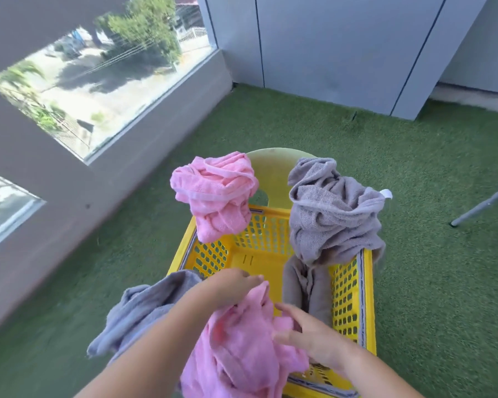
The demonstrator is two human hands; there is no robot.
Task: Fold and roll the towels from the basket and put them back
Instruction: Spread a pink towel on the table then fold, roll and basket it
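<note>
Floor out here is green fake grass (414, 254), with a grey wall and windows (104, 90) on my left and grey panels (342, 47) at the back. The yellow basket (352, 297) sits in front of me with a pale green chair (273, 173) right behind it. Plenty of open turf to the right, apart from one metal leg (483, 205) poking in well off to the side.

The rims are pretty crowded: another pink towel (216, 193) is bunched on the far left corner, a big grey towel (331, 214) is heaped on the far right corner, and a bluish grey towel (144, 308) hangs over the near left edge. One more grey one (302, 285) stands inside against the right wall.

The pink towel (236, 343) is at the near edge. My left hand (236, 285) has its fingers pinched together at its top, and my right hand (308, 334) grips a bunch between thumb and loosely spread fingers.
</note>
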